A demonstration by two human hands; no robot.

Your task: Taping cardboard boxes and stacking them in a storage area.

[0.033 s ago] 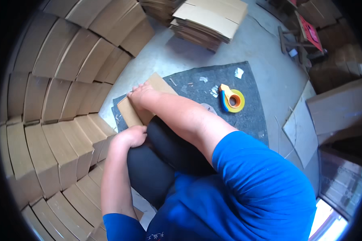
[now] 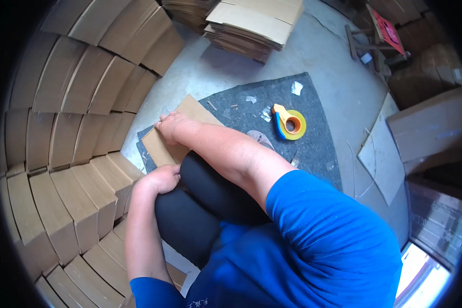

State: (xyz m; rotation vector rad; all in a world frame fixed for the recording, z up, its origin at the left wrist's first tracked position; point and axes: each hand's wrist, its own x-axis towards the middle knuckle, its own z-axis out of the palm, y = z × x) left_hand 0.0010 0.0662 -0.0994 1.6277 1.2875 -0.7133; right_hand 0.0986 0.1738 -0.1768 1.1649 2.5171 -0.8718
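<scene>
A brown cardboard box (image 2: 158, 148) sits low in front of my knees, partly hidden by my right forearm and legs. My right hand (image 2: 172, 126) reaches across to its far left part, with the fingers bent over a cardboard edge. Against the box's near end is my left hand (image 2: 162, 179), its fingers curled in and their tips hidden. To the right of the box, an orange and blue tape dispenser (image 2: 281, 119) with a roll of yellow tape lies on a dark grey mat (image 2: 315, 141).
Brown cartons (image 2: 90, 77) are stacked in rows along the left. Flattened cardboard (image 2: 256, 20) forms a pile at the far side. Scraps (image 2: 296, 88) lie on the mat. At the right are a wooden stand (image 2: 377, 41) with a red sheet and a flat panel (image 2: 382, 154).
The whole view has shifted slightly, with the mat and tape dispenser now a little further left in the picture. Both hands keep their places on the box.
</scene>
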